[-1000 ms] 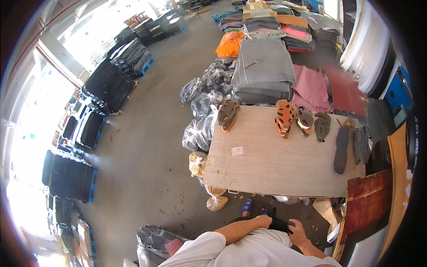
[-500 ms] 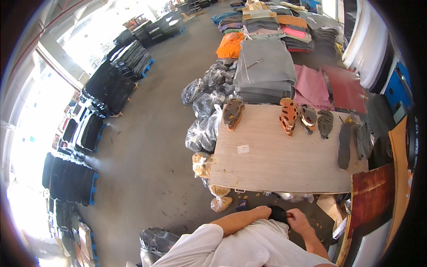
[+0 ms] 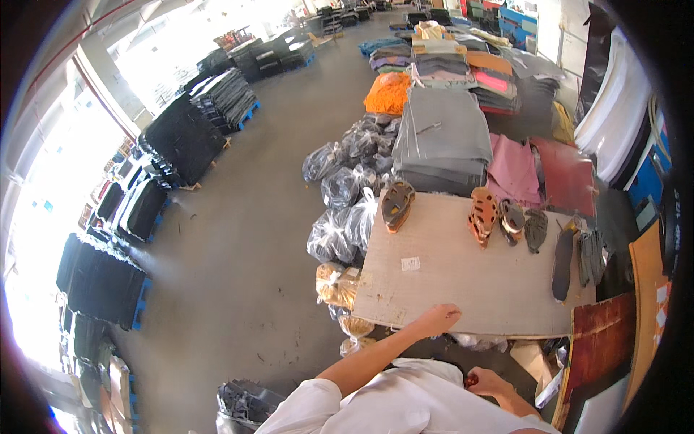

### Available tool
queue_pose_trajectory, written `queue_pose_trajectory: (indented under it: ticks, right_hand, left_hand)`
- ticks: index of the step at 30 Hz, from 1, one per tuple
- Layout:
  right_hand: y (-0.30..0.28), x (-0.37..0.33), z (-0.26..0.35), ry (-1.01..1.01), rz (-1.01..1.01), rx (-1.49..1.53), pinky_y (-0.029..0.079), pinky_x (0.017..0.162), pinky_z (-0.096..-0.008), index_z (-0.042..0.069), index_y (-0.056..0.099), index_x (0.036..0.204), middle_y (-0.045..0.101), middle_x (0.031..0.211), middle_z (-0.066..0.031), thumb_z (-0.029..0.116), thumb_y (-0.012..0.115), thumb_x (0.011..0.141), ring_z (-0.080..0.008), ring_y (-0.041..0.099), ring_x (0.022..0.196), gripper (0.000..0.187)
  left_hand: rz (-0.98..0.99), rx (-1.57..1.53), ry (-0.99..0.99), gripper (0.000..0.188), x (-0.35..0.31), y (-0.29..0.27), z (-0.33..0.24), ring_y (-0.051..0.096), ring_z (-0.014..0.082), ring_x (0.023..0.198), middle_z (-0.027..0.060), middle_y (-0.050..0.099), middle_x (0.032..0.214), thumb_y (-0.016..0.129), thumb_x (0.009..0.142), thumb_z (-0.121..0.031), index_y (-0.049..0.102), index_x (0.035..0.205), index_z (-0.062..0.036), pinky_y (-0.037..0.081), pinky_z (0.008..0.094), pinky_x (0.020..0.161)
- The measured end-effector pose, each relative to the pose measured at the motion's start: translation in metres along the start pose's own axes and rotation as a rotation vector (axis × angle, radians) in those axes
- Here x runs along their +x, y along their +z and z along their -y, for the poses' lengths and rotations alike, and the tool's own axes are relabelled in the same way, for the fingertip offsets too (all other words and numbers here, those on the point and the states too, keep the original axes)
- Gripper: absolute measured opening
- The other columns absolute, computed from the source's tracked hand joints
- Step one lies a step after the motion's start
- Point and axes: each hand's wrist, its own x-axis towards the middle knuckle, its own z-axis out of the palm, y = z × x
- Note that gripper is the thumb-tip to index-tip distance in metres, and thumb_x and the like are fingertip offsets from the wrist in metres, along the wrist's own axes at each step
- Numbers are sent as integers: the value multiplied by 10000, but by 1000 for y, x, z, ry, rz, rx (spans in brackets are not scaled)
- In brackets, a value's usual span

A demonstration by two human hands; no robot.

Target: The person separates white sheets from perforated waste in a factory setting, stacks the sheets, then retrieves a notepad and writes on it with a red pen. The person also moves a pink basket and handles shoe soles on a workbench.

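My left hand (image 3: pixel 439 318) reaches over the near edge of a pale wooden-topped table (image 3: pixel 434 289), its fingers bent together and nothing visible in them. Close to my body, below the table edge, my right hand (image 3: pixel 490 382) is closed, with a small dark reddish thing at its fingertips that I cannot make out. Along the table's far side lie a brown shoe-shaped stack with cut-outs (image 3: pixel 397 205), an orange-brown one with holes (image 3: pixel 482 217), a grey-and-brown one (image 3: pixel 511 220) and a dark grey bundle (image 3: pixel 536 230). Farther right lies a long dark sole-shaped piece (image 3: pixel 562 265).
Behind the table, grey sheets (image 3: pixel 442 137) are stacked beside pink sheets (image 3: pixel 514 170). Tied plastic bags (image 3: pixel 334 235) line the table's left side. Boards (image 3: pixel 603 347) stand at the right. Dark stacks on pallets (image 3: pixel 101 282) run along the left, across the floor (image 3: pixel 238 239).
My hands have come apart from a black thing at my waist, which no longer shows. The left moved up and forward over the table edge; the right stayed low, near my body.
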Motion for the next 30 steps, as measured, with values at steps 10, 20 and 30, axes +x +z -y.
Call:
queue_pose_trajectory:
  ticks: [10, 20, 30]
  right_hand:
    - [29, 25, -14, 202, -283, 135, 542, 767, -384, 13, 672, 1033, 711, 944, -197, 240, 749, 797, -276, 702, 896, 336]
    - [56, 74, -46, 170, -467, 1465, 547, 759, -384, 41, 647, 1132, 663, 982, -83, -16, 656, 779, -202, 640, 872, 358]
    - [37, 43, -61, -24, -313, 122, 538, 784, -405, 19, 638, 1122, 718, 915, -154, 184, 722, 793, -303, 685, 877, 378]
  left_hand:
    - [33, 132, -128, 324, -54, 9, 48, 671, 440, 972, 243, 710, 994, 554, 951, -291, 717, 1004, -17, 524, 489, 854]
    - [123, -12, -224, 311, -53, 33, 39, 704, 332, 873, 193, 725, 914, 570, 938, -294, 719, 1027, -35, 535, 426, 814]
    - [206, 41, -187, 324, -40, 34, 49, 663, 216, 735, 116, 702, 810, 571, 969, -319, 693, 1000, -21, 528, 385, 716]
